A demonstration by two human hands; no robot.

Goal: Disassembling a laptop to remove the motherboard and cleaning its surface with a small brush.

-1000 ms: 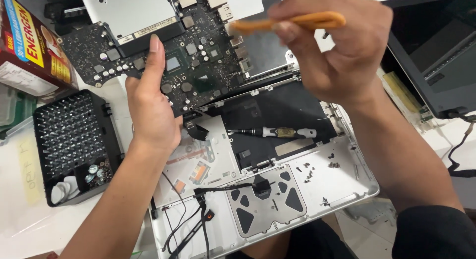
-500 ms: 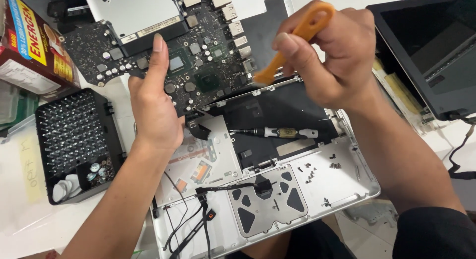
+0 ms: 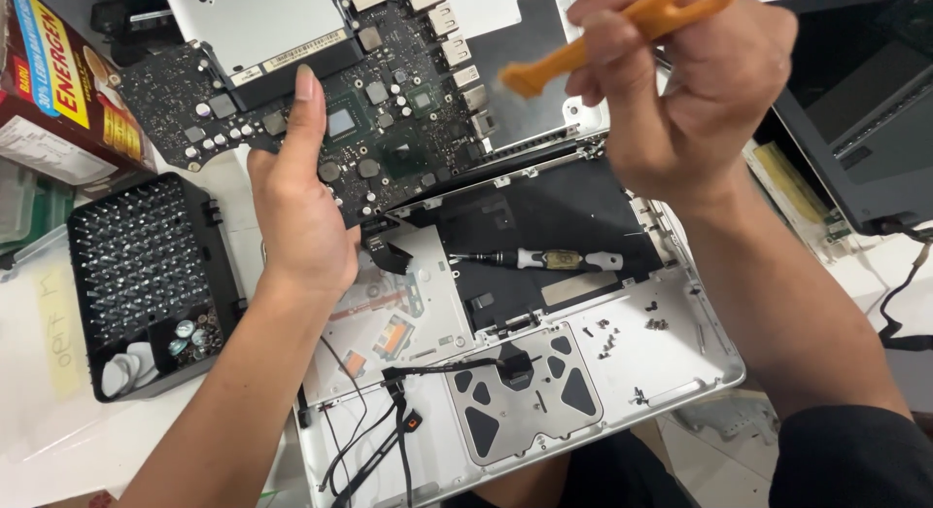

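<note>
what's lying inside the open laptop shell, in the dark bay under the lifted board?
A screwdriver lies in the dark bay of the laptop shell, with loose screws beside it. The circuit board in the left hand covers the bay's upper left corner.

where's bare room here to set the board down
Bare white table lies below the black bit tray, left of the open laptop case. The case itself is crowded: loose screws, a screwdriver, cables.
</note>
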